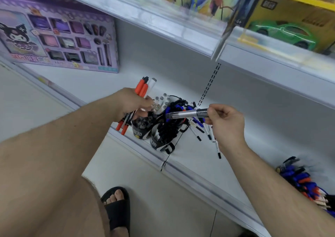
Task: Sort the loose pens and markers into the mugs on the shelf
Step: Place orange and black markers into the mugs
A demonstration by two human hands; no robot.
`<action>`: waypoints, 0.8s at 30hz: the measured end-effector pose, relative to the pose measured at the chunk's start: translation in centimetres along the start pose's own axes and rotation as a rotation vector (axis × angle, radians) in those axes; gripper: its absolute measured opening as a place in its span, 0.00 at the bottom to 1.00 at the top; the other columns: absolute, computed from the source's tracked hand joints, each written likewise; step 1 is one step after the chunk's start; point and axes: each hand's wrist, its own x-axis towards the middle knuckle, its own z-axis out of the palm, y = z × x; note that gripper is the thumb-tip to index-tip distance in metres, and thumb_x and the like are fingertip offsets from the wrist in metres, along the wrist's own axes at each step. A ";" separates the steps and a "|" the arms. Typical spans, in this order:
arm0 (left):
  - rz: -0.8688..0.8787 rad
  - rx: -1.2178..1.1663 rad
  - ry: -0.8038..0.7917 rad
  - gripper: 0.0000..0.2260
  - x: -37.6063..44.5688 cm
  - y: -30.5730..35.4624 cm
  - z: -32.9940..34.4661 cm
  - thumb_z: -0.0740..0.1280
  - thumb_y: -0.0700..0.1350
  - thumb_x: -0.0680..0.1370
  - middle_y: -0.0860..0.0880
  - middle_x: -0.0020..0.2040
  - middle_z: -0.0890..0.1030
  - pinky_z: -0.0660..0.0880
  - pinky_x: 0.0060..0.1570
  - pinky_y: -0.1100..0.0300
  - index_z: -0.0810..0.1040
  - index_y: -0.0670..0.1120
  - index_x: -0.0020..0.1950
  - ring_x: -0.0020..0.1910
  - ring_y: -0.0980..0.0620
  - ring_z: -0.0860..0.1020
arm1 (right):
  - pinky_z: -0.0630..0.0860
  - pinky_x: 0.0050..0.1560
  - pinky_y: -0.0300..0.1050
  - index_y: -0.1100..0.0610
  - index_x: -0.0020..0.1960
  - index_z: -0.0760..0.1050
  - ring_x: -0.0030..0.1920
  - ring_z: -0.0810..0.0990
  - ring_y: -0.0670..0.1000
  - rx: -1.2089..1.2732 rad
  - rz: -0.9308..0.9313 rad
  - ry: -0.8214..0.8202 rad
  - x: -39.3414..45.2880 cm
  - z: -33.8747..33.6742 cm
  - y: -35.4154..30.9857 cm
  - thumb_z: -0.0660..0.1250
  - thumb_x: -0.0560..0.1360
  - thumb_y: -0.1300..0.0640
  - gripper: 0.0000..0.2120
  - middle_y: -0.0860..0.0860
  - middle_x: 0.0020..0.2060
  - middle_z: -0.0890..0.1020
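Shelving of white metal fills the view, with a purple toy box standing at its back left and a boxed green toy car on the board above. Near the front edge stand two black mugs: the left mug holds dark-capped pens, and the right mug is crammed with black ones, while more mugs behind them, partly hidden, carry grey-capped and blue pens. Loose pens lie scattered on the board just right of the mugs, and a second heap of blue, red and black pens lies well apart at the far right. The left hand grips a bundle of red markers together with a white one, fingers curled round their middles, directly above the left mug. The right hand pinches one clear pen by its end between thumb and fingertips, holding it level over the mugs. The step in hand looks like dropping this pen in with its kind; it would go best tipped upright first, then lowered into whichever mug has a gap, since the right mug looks too full to take it cleanly.
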 end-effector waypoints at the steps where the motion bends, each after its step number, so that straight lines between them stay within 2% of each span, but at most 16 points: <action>1: 0.002 -0.031 0.041 0.12 0.0 0.0 -1.0 0.70 0.44 0.77 0.46 0.46 0.84 0.72 0.27 0.64 0.77 0.41 0.59 0.35 0.54 0.82 | 0.81 0.43 0.40 0.49 0.43 0.79 0.36 0.83 0.48 -0.031 -0.033 -0.002 0.3 0.5 -0.3 0.69 0.77 0.62 0.09 0.50 0.39 0.84; 4: -0.007 -0.041 0.095 0.08 -0.2 -0.2 -3.3 0.70 0.44 0.78 0.46 0.50 0.84 0.72 0.33 0.62 0.79 0.44 0.55 0.38 0.54 0.82 | 0.79 0.44 0.36 0.48 0.45 0.79 0.38 0.83 0.44 -0.136 -0.131 -0.066 1.3 3.4 -0.8 0.70 0.76 0.60 0.07 0.48 0.39 0.84; 6: -0.021 -0.010 0.092 0.06 -0.3 -0.5 -3.9 0.69 0.44 0.78 0.47 0.49 0.85 0.72 0.34 0.62 0.79 0.45 0.54 0.37 0.54 0.82 | 0.78 0.46 0.36 0.51 0.48 0.81 0.39 0.81 0.43 -0.222 -0.222 -0.138 1.9 6.0 -0.6 0.70 0.76 0.59 0.05 0.49 0.42 0.84; 9: -0.039 0.060 0.064 0.08 -0.3 -1.0 -4.0 0.70 0.42 0.77 0.48 0.45 0.85 0.73 0.33 0.62 0.80 0.44 0.56 0.35 0.55 0.81 | 0.75 0.54 0.38 0.56 0.52 0.83 0.44 0.80 0.46 -0.365 -0.376 -0.256 2.3 10.2 0.5 0.69 0.76 0.60 0.06 0.50 0.48 0.82; 12: -0.053 0.118 0.032 0.10 0.0 -1.5 -3.9 0.70 0.40 0.77 0.48 0.44 0.84 0.72 0.32 0.62 0.80 0.42 0.57 0.32 0.56 0.81 | 0.71 0.54 0.37 0.60 0.52 0.83 0.49 0.78 0.50 -0.474 -0.507 -0.309 2.7 13.9 1.6 0.68 0.76 0.62 0.07 0.53 0.49 0.81; 16: -0.052 0.146 0.007 0.13 0.7 -1.9 -3.6 0.69 0.40 0.76 0.46 0.45 0.83 0.71 0.32 0.62 0.79 0.40 0.60 0.30 0.57 0.79 | 0.65 0.50 0.38 0.59 0.54 0.83 0.53 0.77 0.55 -0.613 -0.490 -0.350 3.9 17.3 3.8 0.66 0.77 0.60 0.09 0.56 0.52 0.81; 19: -0.063 0.184 -0.014 0.14 1.0 -2.1 -3.1 0.70 0.41 0.76 0.43 0.47 0.84 0.71 0.31 0.63 0.79 0.38 0.60 0.33 0.55 0.80 | 0.67 0.50 0.41 0.57 0.54 0.82 0.53 0.78 0.55 -0.706 -0.453 -0.417 4.3 18.9 5.5 0.65 0.76 0.60 0.10 0.54 0.52 0.82; 22: -0.057 0.222 -0.047 0.14 1.1 -2.3 -2.2 0.71 0.42 0.76 0.45 0.45 0.84 0.72 0.29 0.66 0.79 0.38 0.59 0.33 0.55 0.81 | 0.67 0.42 0.43 0.56 0.44 0.79 0.46 0.74 0.52 -0.805 -0.399 -0.464 4.1 19.4 6.1 0.63 0.74 0.62 0.07 0.51 0.45 0.80; 24: -0.060 0.237 -0.072 0.11 1.3 -2.5 -1.7 0.71 0.42 0.75 0.45 0.45 0.84 0.72 0.30 0.65 0.80 0.41 0.57 0.31 0.57 0.80 | 0.64 0.39 0.43 0.53 0.35 0.72 0.43 0.72 0.52 -0.904 -0.359 -0.480 4.0 19.8 6.5 0.61 0.73 0.64 0.10 0.50 0.39 0.77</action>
